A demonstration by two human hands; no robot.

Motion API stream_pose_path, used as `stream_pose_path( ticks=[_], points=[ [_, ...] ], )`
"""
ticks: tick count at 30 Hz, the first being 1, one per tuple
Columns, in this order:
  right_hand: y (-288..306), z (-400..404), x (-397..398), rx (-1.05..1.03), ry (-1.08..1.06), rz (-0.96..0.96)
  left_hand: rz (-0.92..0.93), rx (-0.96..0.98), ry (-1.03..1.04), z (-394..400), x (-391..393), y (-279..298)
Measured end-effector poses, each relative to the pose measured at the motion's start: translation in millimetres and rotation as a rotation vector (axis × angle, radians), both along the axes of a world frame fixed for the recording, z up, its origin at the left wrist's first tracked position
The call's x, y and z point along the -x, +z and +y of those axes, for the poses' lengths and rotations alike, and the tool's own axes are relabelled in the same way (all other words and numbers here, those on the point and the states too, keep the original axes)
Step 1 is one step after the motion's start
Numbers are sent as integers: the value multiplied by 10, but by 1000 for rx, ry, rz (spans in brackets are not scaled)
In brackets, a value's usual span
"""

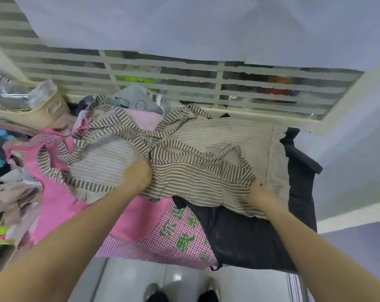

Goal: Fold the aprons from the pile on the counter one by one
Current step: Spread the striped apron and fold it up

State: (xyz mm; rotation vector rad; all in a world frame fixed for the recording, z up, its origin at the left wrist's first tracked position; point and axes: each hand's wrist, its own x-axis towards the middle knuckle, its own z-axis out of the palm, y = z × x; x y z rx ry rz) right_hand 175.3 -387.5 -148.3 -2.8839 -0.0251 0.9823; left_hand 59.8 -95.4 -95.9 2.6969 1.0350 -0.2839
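Note:
A brown-and-white striped apron lies spread across the counter, its straps looping over its upper part. My left hand grips a bunch of the striped cloth near its middle. My right hand pinches the apron's near edge on the right side. Under it lie a dark apron and a pink checked apron with green characters. The pile of other aprons sits to the left, with a plain pink apron on top.
A beige plastic basket stands at the back left. A louvred window grille runs along the back behind the counter. The tiled floor and my shoes show below the counter edge.

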Motion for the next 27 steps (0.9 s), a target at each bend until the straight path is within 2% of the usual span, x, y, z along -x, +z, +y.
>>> stream_pose_path(
  ticks=[2,6,8,10,12,14,16,17,19,21,24,26,27],
  points=[
    [-43,-20,77,-116,122,-178,92,-144,-61,-68,33,-5],
    [314,-28,-46,-107,425,-295,184,-291,-115,65,56,212],
    [582,-79,-233,-88,460,-287,197,-346,-95,182,64,339],
    [770,-163,-367,26,528,-219,266,-383,-94,200,83,361],
    [784,-276,-314,228,659,-113,391,-316,-130,64,143,241],
    [670,-390,-167,317,768,-41,478,-185,-145,-57,208,81],
    [560,-404,-80,253,704,39,486,-147,-144,-64,156,40],
    [543,-341,-85,251,737,24,446,-169,-158,-42,85,71],
    [536,-127,-129,185,761,-119,317,-239,-221,-37,-84,180],
    [493,85,-177,68,743,-192,220,-264,-382,-91,-246,210],
    [363,307,-89,25,737,-33,437,-185,-610,-144,-341,113],
    [279,337,-54,95,772,-23,555,-132,-664,-116,-402,120],
    [264,371,-128,115,779,-33,546,-108,-692,-67,-491,172]
  ],
)
